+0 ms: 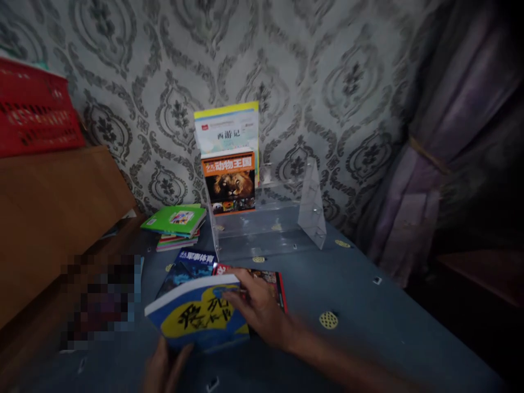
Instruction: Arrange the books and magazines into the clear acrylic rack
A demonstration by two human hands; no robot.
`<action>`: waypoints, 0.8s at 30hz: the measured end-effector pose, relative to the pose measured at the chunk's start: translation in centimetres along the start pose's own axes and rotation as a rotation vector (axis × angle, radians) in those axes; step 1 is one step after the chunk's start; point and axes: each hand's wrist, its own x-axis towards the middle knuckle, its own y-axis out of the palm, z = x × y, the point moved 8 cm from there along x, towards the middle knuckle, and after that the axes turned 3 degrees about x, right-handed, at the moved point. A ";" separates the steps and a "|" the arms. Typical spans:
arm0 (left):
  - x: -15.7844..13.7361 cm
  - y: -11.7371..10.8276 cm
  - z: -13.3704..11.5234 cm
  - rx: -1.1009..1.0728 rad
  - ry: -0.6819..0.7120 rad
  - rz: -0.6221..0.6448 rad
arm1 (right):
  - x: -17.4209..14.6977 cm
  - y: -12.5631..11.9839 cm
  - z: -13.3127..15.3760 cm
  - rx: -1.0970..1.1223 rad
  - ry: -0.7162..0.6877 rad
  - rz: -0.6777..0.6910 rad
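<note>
A blue book (192, 341) with a yellow patch and black characters on its cover is tilted up between my hands above the table. My right hand (266, 314) grips its upper right corner. At the lower left edge, my left hand (166, 368) pinches the book from below. Partly hidden behind it lie a dark blue book (194, 265) and a red-edged book (279, 284). Farther back stands a clear plastic book rack (313, 210). On its left side, a lion-cover book (230, 185) rests in front of a pale book with a yellow top (227, 125).
A stack of books with a green one (174, 218) on top lies left of the rack. A red basket (36, 109) sits on a brown wooden piece (57, 213). Patterned wall stands behind; a tied curtain (429, 169) hangs right. The blue tablecloth (360, 322) covers the table.
</note>
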 end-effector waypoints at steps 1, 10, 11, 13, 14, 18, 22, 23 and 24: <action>-0.1 0.0 -0.4 0.008 0.001 0.021 | -0.1 0.1 -0.1 -0.024 -0.024 -0.019; -0.6 0.3 -3.5 0.097 0.131 0.138 | -1.7 1.5 -1.7 0.128 0.046 0.087; -0.8 0.3 -4.0 0.100 0.152 0.148 | -2.3 1.8 -2.2 0.126 0.082 0.131; -1.2 0.2 -4.7 0.105 0.178 0.148 | -3.7 2.3 -3.5 0.035 0.138 0.209; -1.3 0.3 -4.9 0.111 0.184 0.151 | -4.3 2.5 -4.1 -0.033 0.155 0.233; -1.8 0.3 -5.0 0.146 0.178 0.125 | -5.9 2.8 -5.5 -0.148 0.182 0.270; -2.2 0.1 -5.0 0.206 0.160 0.025 | -6.0 3.0 -5.4 -0.130 0.200 0.227; -2.3 0.2 -5.1 0.206 0.164 0.010 | -6.0 3.1 -5.3 -0.141 0.203 0.212; -2.4 0.3 -5.3 0.204 0.168 -0.005 | -6.2 3.1 -5.2 -0.161 0.208 0.194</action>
